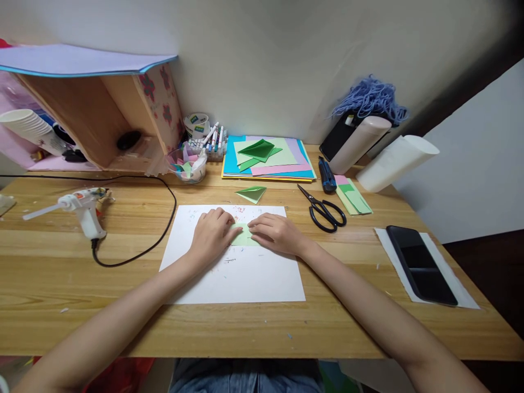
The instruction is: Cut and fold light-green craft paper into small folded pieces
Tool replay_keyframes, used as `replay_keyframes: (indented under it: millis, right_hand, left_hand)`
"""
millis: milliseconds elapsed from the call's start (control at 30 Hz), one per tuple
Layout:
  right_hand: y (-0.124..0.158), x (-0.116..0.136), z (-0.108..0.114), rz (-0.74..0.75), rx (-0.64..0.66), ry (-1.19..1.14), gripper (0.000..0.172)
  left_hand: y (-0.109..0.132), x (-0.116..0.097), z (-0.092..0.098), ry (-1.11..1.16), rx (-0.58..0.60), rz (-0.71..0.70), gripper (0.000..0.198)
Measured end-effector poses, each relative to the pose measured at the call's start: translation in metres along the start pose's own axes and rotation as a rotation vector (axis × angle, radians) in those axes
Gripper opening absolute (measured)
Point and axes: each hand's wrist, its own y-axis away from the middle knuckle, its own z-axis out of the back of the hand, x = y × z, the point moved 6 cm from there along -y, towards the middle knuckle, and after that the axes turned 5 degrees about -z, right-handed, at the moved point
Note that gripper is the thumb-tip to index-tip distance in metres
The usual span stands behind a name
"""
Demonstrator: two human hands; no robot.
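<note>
A small light green paper (242, 237) lies on a white sheet (262, 278) marked with small coloured specks. My left hand (213, 233) rests on its left end, fingers bent and pressed together, thumb along the paper. On the right end, my right hand (275, 233) holds it down in the same way, thumb and fingers close together. Just beyond the white sheet lies a folded green paper piece (251, 194). More folded green pieces (258, 150) sit on a stack of coloured paper (282, 173) at the back.
Black scissors (323, 210), a blue cutter (327, 176) and paper strips (352, 195) lie to the right, with a phone (421, 265) farther over. A glue gun (85, 210) with a looping cable stands left. Behind are a scrap bowl (188, 166), markers (215, 139) and rolls (397, 164).
</note>
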Motion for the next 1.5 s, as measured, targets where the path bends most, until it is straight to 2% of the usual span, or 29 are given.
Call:
replay_keyframes:
  millis: [133, 300, 533, 667, 800, 900, 967, 1033, 1167, 1233, 1300, 1367, 1433, 1467, 1500]
  right_hand:
    - [-0.001, 0.001, -0.001, 0.015, 0.007, 0.02, 0.012]
    - [-0.001, 0.002, -0.001, 0.032, -0.012, 0.031, 0.012]
    - [-0.002, 0.004, -0.001, 0.038, -0.007, 0.045, 0.012]
    - [-0.001, 0.004, -0.001, 0.032, 0.006, 0.056, 0.013]
    - [-0.001, 0.003, -0.002, 0.026, 0.016, 0.051, 0.012]
    - [-0.001, 0.003, -0.002, 0.024, 0.017, 0.038, 0.012]
    - [-0.001, 0.003, -0.002, 0.021, 0.013, 0.034, 0.011]
    - [-0.001, 0.003, -0.002, 0.02, 0.011, 0.033, 0.011]
    - [-0.001, 0.003, -0.003, 0.02, 0.005, 0.033, 0.011]
    - [-0.001, 0.003, -0.002, 0.022, -0.007, 0.025, 0.011]
    - [-0.001, 0.003, -0.002, 0.026, -0.016, 0.016, 0.011]
    - [-0.001, 0.004, -0.001, 0.028, -0.019, 0.014, 0.012]
    - [-0.001, 0.003, -0.001, 0.024, -0.015, 0.02, 0.012]
    - [-0.001, 0.003, -0.002, 0.022, -0.013, 0.024, 0.012]
    - [-0.001, 0.003, -0.002, 0.02, -0.012, 0.027, 0.011]
  left_hand:
    - [0.001, 0.005, -0.006, 0.137, 0.031, 0.093, 0.024]
    - [-0.001, 0.007, -0.007, 0.217, 0.003, 0.149, 0.021]
    - [0.001, -0.001, -0.006, 0.304, -0.001, 0.079, 0.012]
    - [0.0, -0.006, -0.004, 0.248, -0.027, 0.053, 0.018]
    - [-0.004, -0.002, -0.01, 0.3, -0.008, 0.078, 0.014]
    - [-0.007, 0.008, -0.01, 0.338, -0.063, 0.154, 0.016]
    - [-0.006, 0.015, -0.005, 0.32, -0.146, 0.226, 0.019]
    - [-0.006, 0.016, -0.001, 0.289, -0.181, 0.238, 0.019]
    - [-0.008, 0.007, -0.002, 0.184, -0.108, 0.111, 0.022]
    - [-0.008, 0.012, 0.001, 0.114, -0.153, 0.172, 0.026]
    - [-0.005, 0.018, 0.007, 0.061, -0.254, 0.264, 0.027]
    - [-0.007, 0.015, 0.009, 0.062, -0.256, 0.197, 0.031]
    - [-0.01, 0.004, 0.004, 0.077, -0.154, 0.022, 0.037]
    - [-0.011, 0.002, 0.003, 0.062, -0.124, -0.017, 0.039]
    - [-0.01, 0.004, 0.004, 0.031, -0.134, 0.006, 0.04]
